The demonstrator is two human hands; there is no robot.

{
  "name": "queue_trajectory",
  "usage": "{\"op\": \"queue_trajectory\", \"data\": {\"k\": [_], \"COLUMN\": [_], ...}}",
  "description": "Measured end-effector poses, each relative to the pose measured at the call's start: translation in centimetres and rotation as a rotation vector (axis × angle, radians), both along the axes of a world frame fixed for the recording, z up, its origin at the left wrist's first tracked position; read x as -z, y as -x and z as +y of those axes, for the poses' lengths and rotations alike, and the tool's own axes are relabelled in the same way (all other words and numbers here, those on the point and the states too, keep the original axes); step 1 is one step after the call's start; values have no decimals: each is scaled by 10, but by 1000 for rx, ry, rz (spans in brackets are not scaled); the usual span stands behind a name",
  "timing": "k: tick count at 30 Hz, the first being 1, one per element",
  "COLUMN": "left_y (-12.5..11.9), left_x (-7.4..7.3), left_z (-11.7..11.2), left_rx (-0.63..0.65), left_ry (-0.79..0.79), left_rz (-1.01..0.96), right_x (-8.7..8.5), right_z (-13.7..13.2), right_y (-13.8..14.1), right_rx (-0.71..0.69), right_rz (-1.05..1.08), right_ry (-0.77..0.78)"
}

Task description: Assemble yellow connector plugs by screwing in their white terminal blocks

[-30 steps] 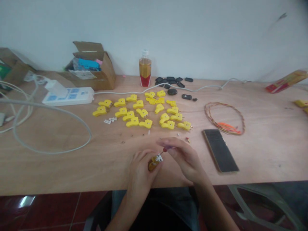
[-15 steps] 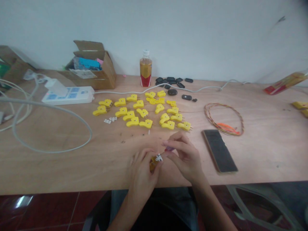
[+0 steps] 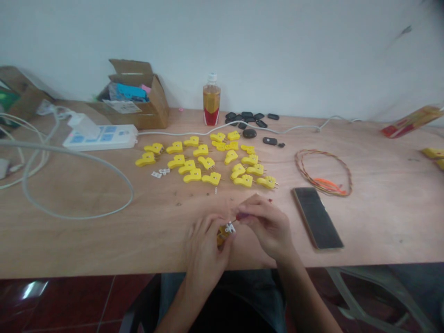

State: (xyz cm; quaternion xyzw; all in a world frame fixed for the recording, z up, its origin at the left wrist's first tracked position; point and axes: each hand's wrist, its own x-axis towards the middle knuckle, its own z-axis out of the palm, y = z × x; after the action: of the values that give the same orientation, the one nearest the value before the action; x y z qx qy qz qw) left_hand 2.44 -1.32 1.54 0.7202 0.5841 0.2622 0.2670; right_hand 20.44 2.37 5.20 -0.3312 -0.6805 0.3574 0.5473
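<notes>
My left hand is closed around a small yellow connector with a white metal clip on top, held at the table's front edge. My right hand pinches a small red-handled tool whose tip touches the connector. Both hands meet just in front of my body. Beyond them, several more yellow connectors lie spread on the wooden table. A few tiny white clips lie to the left of that group.
A dark phone lies right of my hands. Behind it is a coil of red-yellow wire. A white power strip and grey cable sit left. A bottle, cardboard box and black parts stand near the wall.
My right hand has dropped lower and closer to the left hand, bringing the red tool down onto the connector. The left hand has barely moved.
</notes>
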Motion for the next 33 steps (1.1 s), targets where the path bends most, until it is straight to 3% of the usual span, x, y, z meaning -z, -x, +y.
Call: {"op": "queue_trajectory", "data": {"k": [4,11,18,23,33], "left_y": [0,-1,-2,0,-2], "left_x": [-1,-3,-5,-3,-3], "left_z": [0,-1,0,-1,0], "left_rx": [-8,0,-24,-3,-36], "left_ry": [-6,-13,-15,-17,-49], "left_rz": [2,12,7,11,39], "right_x": [2,6,7,11,11], "right_z": [0,0,1,6,7], "right_y": [-2,4,7,12,13], "right_rx": [-71,60,-30,85,120], "right_rz": [-6,10,85,136,226], "right_ry": [107,65,159,161,188]}}
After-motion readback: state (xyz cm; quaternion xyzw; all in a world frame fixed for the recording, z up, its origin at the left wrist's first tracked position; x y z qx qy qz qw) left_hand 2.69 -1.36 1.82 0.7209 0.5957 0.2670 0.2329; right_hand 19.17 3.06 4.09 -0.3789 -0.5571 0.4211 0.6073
